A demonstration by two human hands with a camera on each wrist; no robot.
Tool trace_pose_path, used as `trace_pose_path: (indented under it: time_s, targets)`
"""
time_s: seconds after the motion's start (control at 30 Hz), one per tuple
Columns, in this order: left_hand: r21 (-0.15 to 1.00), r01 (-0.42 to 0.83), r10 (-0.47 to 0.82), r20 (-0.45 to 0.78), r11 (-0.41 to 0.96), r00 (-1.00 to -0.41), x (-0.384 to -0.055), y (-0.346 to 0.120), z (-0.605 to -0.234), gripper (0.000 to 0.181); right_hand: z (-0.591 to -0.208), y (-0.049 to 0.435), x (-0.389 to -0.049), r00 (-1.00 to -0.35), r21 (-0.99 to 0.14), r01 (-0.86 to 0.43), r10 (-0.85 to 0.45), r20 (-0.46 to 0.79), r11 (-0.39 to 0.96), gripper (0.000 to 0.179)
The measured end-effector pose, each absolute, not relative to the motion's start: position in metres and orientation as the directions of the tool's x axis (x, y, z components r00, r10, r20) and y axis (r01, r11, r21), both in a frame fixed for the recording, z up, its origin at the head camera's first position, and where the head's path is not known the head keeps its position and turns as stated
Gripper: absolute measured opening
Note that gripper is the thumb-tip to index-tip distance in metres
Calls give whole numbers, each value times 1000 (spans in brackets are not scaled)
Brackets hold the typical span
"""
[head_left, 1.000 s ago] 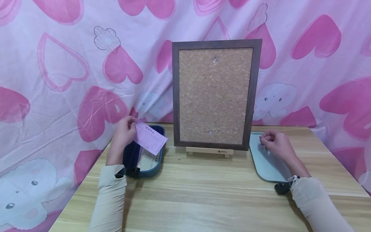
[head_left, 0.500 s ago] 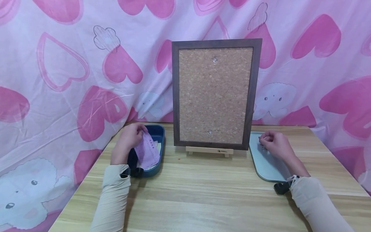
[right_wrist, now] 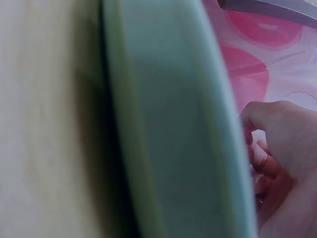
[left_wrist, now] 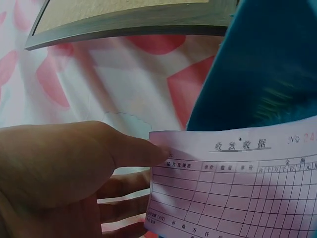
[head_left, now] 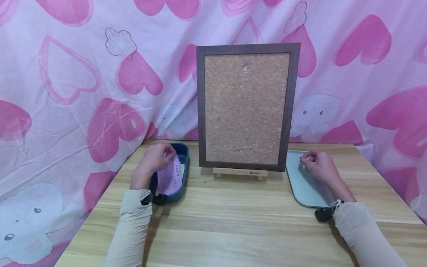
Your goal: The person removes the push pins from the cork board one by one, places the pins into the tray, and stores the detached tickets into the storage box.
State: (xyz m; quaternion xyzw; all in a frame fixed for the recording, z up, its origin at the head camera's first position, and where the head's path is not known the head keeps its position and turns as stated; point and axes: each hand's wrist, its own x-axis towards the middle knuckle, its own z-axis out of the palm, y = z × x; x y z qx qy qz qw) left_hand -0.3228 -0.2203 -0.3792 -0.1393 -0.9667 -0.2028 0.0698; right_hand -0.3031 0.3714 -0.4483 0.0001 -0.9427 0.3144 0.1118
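My left hand pinches a pink printed receipt slip by its upper end, over the blue bin. In the left wrist view, the thumb presses on the left edge of the slip, which has ruled columns and a printed number. More paper lies in the bin under it. On the right, my right hand hovers over the pale green tray, thumb and fingers curled together. Small clear pieces show just below the fingertips. Whether the fingers hold one is too small to tell.
A dark-framed cork board stands on a small wooden easel between bin and tray. Two clear pins sit in it, an upper pin and a lower pin. A pink heart-print curtain hangs behind the wooden table.
My left hand has moved right and slightly down, and the receipt slip has swung from lying out beside the hand to hanging down into the bin. My right hand has stayed over the tray.
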Motion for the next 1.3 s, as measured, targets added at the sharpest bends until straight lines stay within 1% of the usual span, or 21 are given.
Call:
trace_pose_path:
  time_s: [0.13, 0.4, 0.7, 0.93, 1.3]
  targets:
    - [372, 306, 263, 163, 876, -951, -324, -216, -381, 13, -449, 373, -305, -983, -590, -71, 45, 181, 804, 23]
    - [358, 306, 264, 161, 882, -951, -324, -211, -382, 13, -450, 372, -309, -994, -579, -69, -9, 105, 812, 27]
    - [370, 278, 250, 121, 887, -961, -323, -209, -381, 16, -450, 372, -308, -992, -551, -82, -16, 124, 830, 26]
    - [386, 248, 236, 79, 889, -968, -324, -210, -382, 20, -451, 373, -306, -995, -560, -64, -13, 94, 826, 28]
    - [397, 250, 243, 69, 883, -968, -324, -209, -382, 22, -454, 374, -306, -996, -564, -60, -10, 92, 824, 27]
